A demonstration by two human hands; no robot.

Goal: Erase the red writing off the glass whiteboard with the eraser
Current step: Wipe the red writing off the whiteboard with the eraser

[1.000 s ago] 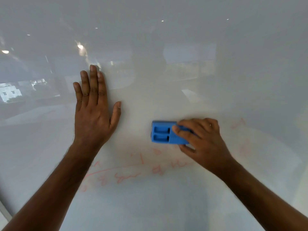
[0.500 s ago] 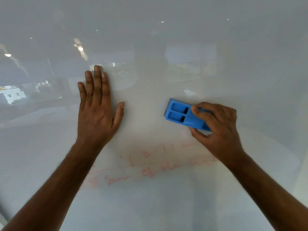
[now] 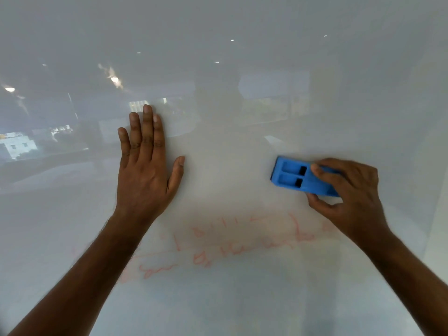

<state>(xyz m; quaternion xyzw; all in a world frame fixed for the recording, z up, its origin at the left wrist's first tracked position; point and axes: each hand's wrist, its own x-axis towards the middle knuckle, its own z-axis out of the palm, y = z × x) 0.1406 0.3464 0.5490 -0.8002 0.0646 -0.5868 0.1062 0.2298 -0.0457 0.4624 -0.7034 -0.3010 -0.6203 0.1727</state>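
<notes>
The glass whiteboard (image 3: 242,44) fills the view. Faint, partly smeared red writing (image 3: 230,248) runs across its lower middle. A blue eraser (image 3: 291,177) with two recessed slots lies flat against the glass, above the right end of the writing. My right hand (image 3: 349,195) grips its right half, fingers on top and thumb underneath. Left of centre, my left hand (image 3: 145,170) rests flat on the board with fingers stretched out, above the left part of the writing and holding nothing.
The glass reflects ceiling lights (image 3: 114,80) and a window scene (image 3: 19,144) at the upper left. A pale vertical strip, perhaps the board's edge (image 3: 436,214), shows at the far right.
My right hand has carried the eraser rightward along the board, from near the centre to the right side. The left hand stays flat in the same spot.
</notes>
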